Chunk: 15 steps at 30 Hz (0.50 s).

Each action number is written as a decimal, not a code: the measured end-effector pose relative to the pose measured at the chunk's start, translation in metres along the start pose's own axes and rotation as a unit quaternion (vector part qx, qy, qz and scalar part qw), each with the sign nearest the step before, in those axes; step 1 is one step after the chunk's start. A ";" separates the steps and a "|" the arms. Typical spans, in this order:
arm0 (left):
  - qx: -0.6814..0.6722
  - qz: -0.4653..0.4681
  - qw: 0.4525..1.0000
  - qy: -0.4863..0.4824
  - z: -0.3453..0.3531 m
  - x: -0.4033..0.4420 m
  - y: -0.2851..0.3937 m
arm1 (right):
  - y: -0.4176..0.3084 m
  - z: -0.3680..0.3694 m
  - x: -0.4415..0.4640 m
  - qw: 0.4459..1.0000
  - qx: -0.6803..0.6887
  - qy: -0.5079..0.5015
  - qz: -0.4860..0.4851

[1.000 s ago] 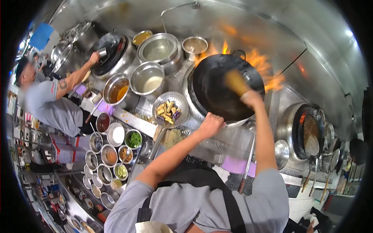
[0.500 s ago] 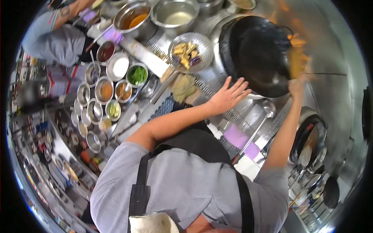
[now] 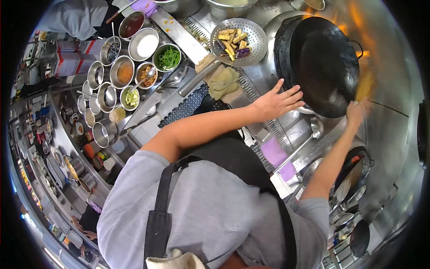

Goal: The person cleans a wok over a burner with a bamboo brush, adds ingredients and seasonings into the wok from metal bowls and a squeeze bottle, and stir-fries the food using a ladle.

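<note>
Starting at the left, a co-worker's grey sleeve point(image 3: 80, 19) shows beyond the metal bowls, one with white contents point(image 3: 146, 45) and another with chopped greens point(image 3: 169, 58). To their right, a strainer point(image 3: 258, 42) carries pieces of what look like eggplant point(image 3: 233, 42), its handle running down beside a crumpled cloth point(image 3: 225, 82). The person's left hand point(image 3: 277, 103) reaches over the front part of the worktop point(image 3: 295, 127), palm down, fingers spread wide and gripping nothing; the fingertips are close to the near edge of the black wok point(image 3: 324, 67), though whether they touch it I cannot tell. A second ago this hand was closed at that edge, so it no longer seems to steady the wok. Below the wok, a ladle point(image 3: 316, 127) lies on the worktop. The wok's inside is dark and glossy, with no food visible in it, and orange flames point(image 3: 356, 15) rise behind its far edge. At the right, the right hand point(image 3: 355, 114) has its fingers closed on a yellowish brush point(image 3: 366, 83), blurred by motion. The brush has gone from over the wok's bowl to just beside its outer right edge, near the looped handle point(image 3: 359, 49), which suggests that the stroke has run out past the bowl.
</note>
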<state>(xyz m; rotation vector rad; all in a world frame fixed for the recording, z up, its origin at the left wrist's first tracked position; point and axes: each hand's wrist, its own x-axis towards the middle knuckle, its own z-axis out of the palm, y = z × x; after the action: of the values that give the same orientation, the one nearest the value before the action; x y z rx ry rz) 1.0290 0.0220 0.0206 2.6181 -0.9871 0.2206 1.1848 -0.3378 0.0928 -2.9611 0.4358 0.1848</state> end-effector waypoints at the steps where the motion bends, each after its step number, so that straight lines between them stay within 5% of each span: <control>1: -0.006 -0.003 1.000 -0.003 0.001 -0.001 0.002 | 0.019 0.034 0.020 0.993 -0.061 0.100 -0.025; 4: -0.009 -0.012 1.000 -0.001 0.005 0.000 0.004 | -0.041 0.032 -0.020 0.965 -0.211 -0.106 -0.115; 7: 0.003 -0.003 1.000 -0.012 0.001 0.001 0.001 | -0.096 -0.005 -0.108 0.942 0.101 -0.294 -0.130; 9: -0.005 -0.004 1.000 -0.014 0.000 0.003 0.001 | -0.027 -0.012 -0.067 0.938 0.098 -0.313 -0.113; 13: -0.012 -0.008 0.999 -0.029 -0.010 0.000 0.008 | 0.072 -0.006 -0.055 0.996 0.054 0.001 0.066; 15: -0.022 -0.014 0.999 -0.032 -0.014 0.000 0.010 | 0.068 -0.023 -0.103 0.959 0.233 0.113 0.113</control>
<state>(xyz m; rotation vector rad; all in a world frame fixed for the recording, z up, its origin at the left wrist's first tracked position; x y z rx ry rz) 1.0220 0.0206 0.0362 2.6122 -0.9638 0.1076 1.0694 -0.3769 0.1216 -2.4693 0.7340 -0.2105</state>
